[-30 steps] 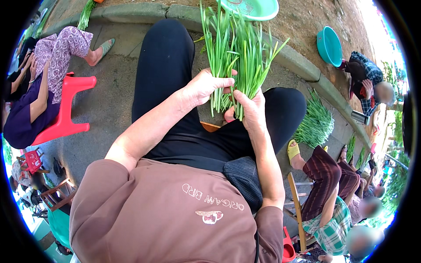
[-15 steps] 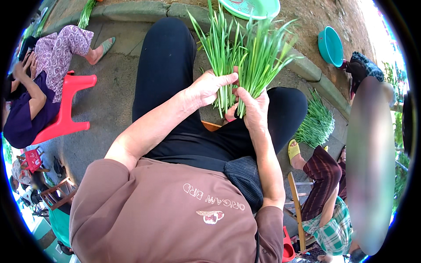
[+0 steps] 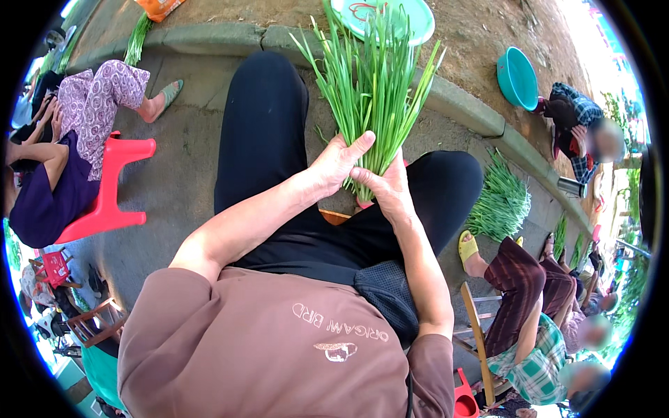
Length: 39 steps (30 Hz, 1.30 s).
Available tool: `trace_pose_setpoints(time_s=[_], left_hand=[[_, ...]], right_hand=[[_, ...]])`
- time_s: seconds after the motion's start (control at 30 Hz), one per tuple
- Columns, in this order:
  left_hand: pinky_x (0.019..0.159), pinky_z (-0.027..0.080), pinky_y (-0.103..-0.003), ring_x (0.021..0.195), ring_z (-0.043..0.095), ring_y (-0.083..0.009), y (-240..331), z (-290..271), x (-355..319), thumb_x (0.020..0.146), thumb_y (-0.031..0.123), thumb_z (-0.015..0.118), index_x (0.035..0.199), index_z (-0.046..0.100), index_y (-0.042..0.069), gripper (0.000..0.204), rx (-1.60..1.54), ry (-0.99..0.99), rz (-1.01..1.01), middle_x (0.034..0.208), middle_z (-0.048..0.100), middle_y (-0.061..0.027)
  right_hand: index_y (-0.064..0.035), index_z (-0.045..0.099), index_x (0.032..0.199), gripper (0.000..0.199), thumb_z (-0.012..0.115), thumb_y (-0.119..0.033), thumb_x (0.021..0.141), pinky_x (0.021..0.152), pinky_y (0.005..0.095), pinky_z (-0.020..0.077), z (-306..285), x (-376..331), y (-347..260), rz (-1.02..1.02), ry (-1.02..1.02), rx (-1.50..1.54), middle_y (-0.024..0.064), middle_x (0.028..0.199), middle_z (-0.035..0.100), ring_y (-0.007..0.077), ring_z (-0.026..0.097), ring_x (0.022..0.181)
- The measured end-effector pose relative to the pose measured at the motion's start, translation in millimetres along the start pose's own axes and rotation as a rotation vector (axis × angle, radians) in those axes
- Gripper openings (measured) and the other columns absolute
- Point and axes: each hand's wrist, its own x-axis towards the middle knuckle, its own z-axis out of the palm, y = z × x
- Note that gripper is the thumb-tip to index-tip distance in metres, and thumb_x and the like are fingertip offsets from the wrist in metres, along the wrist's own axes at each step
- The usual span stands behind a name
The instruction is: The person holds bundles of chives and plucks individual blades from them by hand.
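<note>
Both my hands hold one bunch of long, flat green leaves, which look like garlic chives (image 3: 376, 97), upright above my lap. My left hand (image 3: 338, 164) grips the left side near the stalk ends, its thumb lying across the front. Wrapped round the lower right side is my right hand (image 3: 387, 187), its thumb pointing toward the left hand. The leaf tips fan out away from me, in front of a pale green basin (image 3: 424, 26). My fingers behind the bunch are hidden.
A loose heap of similar greens (image 3: 499, 198) lies on the pavement to the right. Beyond the concrete curb (image 3: 460, 104) stands a teal basin (image 3: 517, 78). People sit on both sides, one on a red plastic stool (image 3: 115, 188), another on a wooden chair (image 3: 477, 341).
The two separate handfuls of garlic chives have come together into one bunch. My right hand has moved left and slightly toward me, next to the left hand.
</note>
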Motion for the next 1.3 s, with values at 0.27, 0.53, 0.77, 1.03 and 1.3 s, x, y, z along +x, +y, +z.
trace_pose_setpoints(time_s=[0.27,0.53,0.77,1.03,1.3], left_hand=[[0.099,0.035,-0.036,0.118,0.044,-0.0203,24.0,-7.3,-4.2,0.077,0.058,0.063,0.132,0.040,0.000,0.083,0.225,-0.167,-0.046,0.127,0.048,-0.0112],[0.097,0.041,-0.041,0.119,0.047,-0.0267,25.6,3.7,0.5,0.074,0.027,0.072,0.134,0.036,0.000,0.075,0.160,-0.364,0.102,0.125,0.049,-0.0171],[0.095,0.042,-0.040,0.110,0.054,-0.0263,38.3,4.4,-8.2,0.073,0.023,0.069,0.126,0.045,-0.001,0.063,0.155,-0.405,0.069,0.114,0.057,-0.0168],[0.083,0.049,-0.038,0.089,0.062,-0.0219,44.7,2.7,-5.4,0.072,0.014,0.073,0.115,0.050,-0.004,0.052,0.282,-0.236,-0.027,0.083,0.063,-0.0075],[0.071,0.050,-0.032,0.073,0.061,-0.0173,48.7,-6.7,-8.9,0.075,0.009,0.070,0.112,0.050,-0.003,0.044,0.284,-0.212,-0.068,0.082,0.058,-0.0059]], right_hand=[[-0.0017,0.038,0.127,0.062,0.072,-0.006,0.076,0.083,0.0279,0.0468,-1.0,-5.6,-16.0,0.124,-0.054,0.120,0.0054,0.113,0.053,0.0135,0.054,0.100],[-0.0017,0.048,0.116,0.046,0.072,-0.010,0.078,0.073,0.0279,0.0504,5.4,-7.6,-10.7,0.055,-0.152,0.075,0.0053,0.097,0.059,0.0147,0.060,0.084],[-0.0042,0.061,0.104,0.027,0.069,-0.009,0.079,0.076,0.0274,0.0487,8.4,-10.1,-14.3,0.234,-0.229,0.088,0.0034,0.089,0.064,0.0136,0.061,0.085],[-0.0020,0.039,0.128,0.063,0.072,-0.018,0.076,0.093,0.0347,0.0430,9.0,-5.8,-22.5,0.124,-0.313,-0.124,0.0102,0.114,0.051,0.0233,0.051,0.111],[0.0001,0.060,0.101,0.020,0.063,-0.007,0.083,0.071,0.0254,0.0484,-71.1,2.8,-44.6,-0.114,0.075,-0.644,0.0041,0.091,0.062,0.0121,0.059,0.079]])
